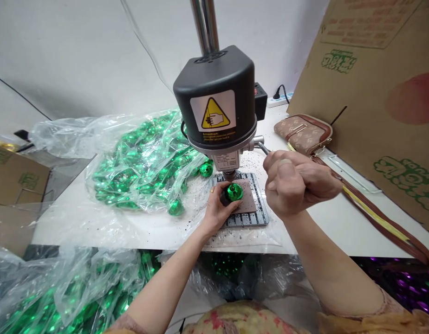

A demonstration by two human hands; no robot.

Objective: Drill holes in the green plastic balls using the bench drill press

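In the head view a black bench drill press (pixel 214 93) stands over a slotted metal base (pixel 261 213). On the base lies a flat brownish board (pixel 248 200). My left hand (pixel 216 208) is closed around a shiny green ball (pixel 235 191) seated in a dark round holder (pixel 224 197). The ball sits right under the drill chuck (pixel 230 175); whether the bit touches it I cannot tell. My right hand (pixel 294 181) is wrapped round the feed lever (pixel 263 147) at the machine's right side.
A clear bag of green balls (pixel 141 162) lies left on the white table (pixel 131 232). A patterned purse (pixel 301 132) with a strap and a large cardboard box (pixel 374 106) are at right. Another bag of green balls (pixel 78 297) is below the front edge. Dark shavings surround the base.
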